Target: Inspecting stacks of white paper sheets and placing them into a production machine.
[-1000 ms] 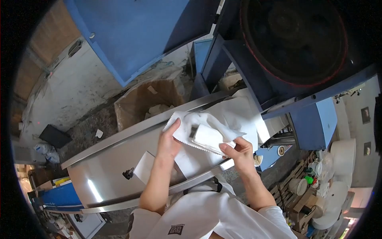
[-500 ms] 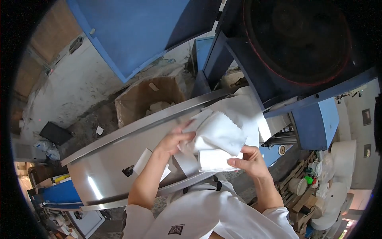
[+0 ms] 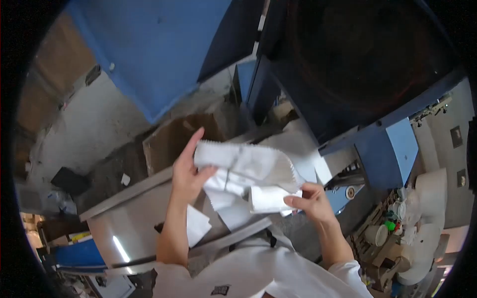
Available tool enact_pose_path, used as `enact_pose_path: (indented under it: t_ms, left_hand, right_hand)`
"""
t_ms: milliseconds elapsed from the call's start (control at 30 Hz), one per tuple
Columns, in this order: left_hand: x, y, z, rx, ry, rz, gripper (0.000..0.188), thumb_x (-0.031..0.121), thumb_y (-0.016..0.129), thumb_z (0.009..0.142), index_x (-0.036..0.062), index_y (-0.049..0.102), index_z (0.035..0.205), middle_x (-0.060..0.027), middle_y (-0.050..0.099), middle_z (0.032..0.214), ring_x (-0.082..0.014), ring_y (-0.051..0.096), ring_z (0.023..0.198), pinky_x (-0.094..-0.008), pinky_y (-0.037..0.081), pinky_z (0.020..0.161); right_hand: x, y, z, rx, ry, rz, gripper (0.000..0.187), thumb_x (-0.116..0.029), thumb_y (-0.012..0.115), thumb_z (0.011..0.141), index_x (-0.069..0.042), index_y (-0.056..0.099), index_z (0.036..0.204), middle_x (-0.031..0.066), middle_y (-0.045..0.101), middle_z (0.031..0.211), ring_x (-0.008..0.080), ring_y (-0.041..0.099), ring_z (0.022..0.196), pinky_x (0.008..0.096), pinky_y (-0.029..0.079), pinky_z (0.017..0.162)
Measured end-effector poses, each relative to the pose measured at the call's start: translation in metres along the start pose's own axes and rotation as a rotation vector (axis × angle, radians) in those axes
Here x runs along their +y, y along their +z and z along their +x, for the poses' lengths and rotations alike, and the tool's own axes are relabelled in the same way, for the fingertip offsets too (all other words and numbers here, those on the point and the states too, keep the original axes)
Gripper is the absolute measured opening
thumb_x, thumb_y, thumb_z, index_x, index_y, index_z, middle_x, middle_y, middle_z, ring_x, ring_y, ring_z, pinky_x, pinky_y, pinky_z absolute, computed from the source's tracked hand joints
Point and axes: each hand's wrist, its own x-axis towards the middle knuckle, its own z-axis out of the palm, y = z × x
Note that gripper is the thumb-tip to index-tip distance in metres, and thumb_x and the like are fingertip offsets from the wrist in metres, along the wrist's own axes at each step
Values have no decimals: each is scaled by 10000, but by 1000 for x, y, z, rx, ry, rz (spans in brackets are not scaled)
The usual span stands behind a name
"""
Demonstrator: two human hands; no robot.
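Note:
Above the metal table, my left hand (image 3: 188, 175) pinches the left end of a white paper napkin sheet (image 3: 251, 161) with zigzag edges. The sheet is spread out and slightly blurred, and a thin grey line crosses it. My right hand (image 3: 314, 202) is closed on a small folded white napkin (image 3: 271, 199), its thumb lying on top. The sheet's right end reaches those same fingers; whether both pieces are joined I cannot tell. More white sheets (image 3: 198, 226) lie beside my left forearm on the metal table (image 3: 144, 218).
A blue machine (image 3: 357, 59) with a big dark round part stands at the far right. Beyond the table's raised rim is a cardboard box (image 3: 164, 144). A blue panel (image 3: 159, 44) hangs at the far left. Large white rolls (image 3: 430, 198) stand at right.
My left hand has moved up and to the left, spreading the sheet out between my hands. My right hand keeps its hold on the folded napkin.

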Motion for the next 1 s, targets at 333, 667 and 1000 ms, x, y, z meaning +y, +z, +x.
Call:
enact_pose_path:
  t_ms: [333,667,1000]
  left_hand:
    - [42,-59,-5,-66,389,-423,167,-50,639,825,-19,688,982,-165,712,845,-267,667,718,-348,550,673]
    - [-49,89,-25,-540,-302,-362,432,85,742,850,6,587,1247,-76,644,1124,-145,609,1041,-292,509,852]
    - [-33,106,15,-308,-60,-647,664,172,825,767,62,519,1347,-59,564,1303,-172,509,1233,-362,395,1048]
  right_hand:
    - [-45,-9,-4,48,-794,-358,332,57,734,731,26,732,1062,137,603,1170,186,612,993,259,498,809]
    - [-33,15,40,175,-530,252,415,111,667,770,37,672,1178,145,622,1224,207,616,1100,309,496,940]
    - [-27,41,55,225,-624,376,416,101,670,796,26,654,1204,140,678,1143,204,663,1028,339,564,848]
